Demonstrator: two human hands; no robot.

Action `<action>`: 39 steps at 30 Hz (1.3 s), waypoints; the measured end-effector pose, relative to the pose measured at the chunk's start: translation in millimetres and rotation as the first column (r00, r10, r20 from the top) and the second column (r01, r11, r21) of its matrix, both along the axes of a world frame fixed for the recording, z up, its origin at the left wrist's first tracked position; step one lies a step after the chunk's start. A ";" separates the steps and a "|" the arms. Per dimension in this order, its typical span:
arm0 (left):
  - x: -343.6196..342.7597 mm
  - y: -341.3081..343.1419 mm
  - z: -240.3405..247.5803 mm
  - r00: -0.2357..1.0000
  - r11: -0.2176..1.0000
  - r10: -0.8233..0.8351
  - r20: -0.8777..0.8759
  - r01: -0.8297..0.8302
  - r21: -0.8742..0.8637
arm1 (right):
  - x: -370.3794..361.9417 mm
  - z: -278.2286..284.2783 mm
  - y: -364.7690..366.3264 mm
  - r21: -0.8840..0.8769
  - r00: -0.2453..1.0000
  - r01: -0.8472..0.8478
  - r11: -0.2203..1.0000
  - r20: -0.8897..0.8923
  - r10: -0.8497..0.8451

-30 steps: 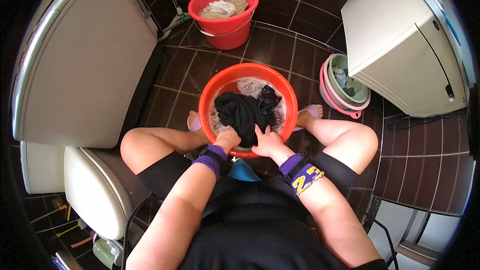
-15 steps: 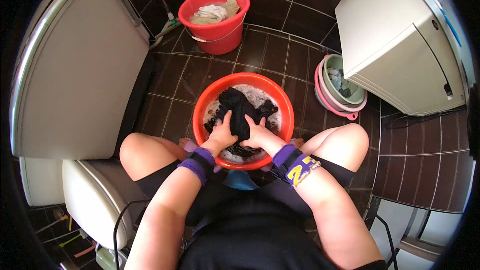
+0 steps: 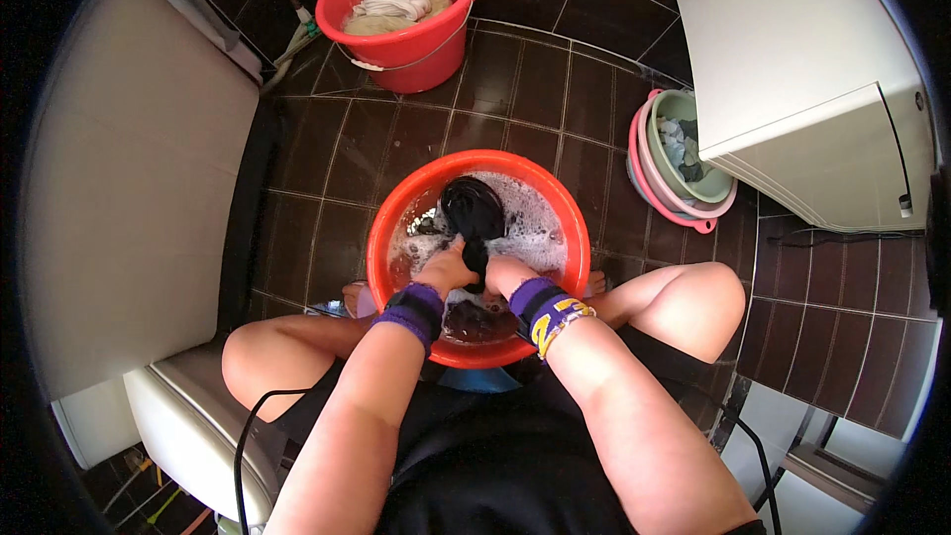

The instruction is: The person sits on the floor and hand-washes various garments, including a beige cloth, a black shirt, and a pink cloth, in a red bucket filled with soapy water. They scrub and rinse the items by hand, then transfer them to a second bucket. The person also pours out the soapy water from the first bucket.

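two hands touch one black cloth in one basin, grip unclear.

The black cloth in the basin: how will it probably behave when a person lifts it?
The cloth would likely hang floppy, since it lies bunched and folded. It may feel heavy for its size, because it looks soaked in the basin. It might also be slippery, with suds around it.

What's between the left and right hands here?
In the head view, a narrow stretch of black cloth lies between the left hand and the right hand.
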State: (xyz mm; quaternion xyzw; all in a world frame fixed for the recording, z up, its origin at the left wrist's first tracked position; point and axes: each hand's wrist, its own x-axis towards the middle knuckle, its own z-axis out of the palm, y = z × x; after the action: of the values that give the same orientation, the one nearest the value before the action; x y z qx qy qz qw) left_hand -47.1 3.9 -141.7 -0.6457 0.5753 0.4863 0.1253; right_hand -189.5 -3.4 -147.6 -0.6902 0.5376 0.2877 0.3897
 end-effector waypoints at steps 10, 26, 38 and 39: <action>3.5 -2.7 -44.0 0.977 0.981 -0.194 0.088 0.194 0.014 | 6.2 3.6 0.5 -0.147 0.992 0.120 0.982 0.050 -0.114; 6.4 -10.1 39.5 1.000 0.965 -0.028 0.005 0.028 -0.262 | -13.4 36.0 1.3 -0.061 0.977 -0.154 0.986 0.142 0.161; 5.0 29.9 13.3 0.920 0.932 -0.362 0.154 0.350 0.100 | 23.4 41.3 -9.7 -0.228 0.976 0.167 0.959 0.178 -0.128; 8.0 30.0 8.6 0.928 0.936 -0.349 0.133 0.336 0.109 | 27.3 33.3 -8.0 -0.210 0.980 0.140 0.968 0.167 -0.106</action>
State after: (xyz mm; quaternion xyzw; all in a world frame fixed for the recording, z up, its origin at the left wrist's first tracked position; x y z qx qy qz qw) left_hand -39.0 33.9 -133.1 -0.5642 0.6470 0.4308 0.2781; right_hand -162.1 -11.5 -114.3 -0.7145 0.5764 0.1471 0.3683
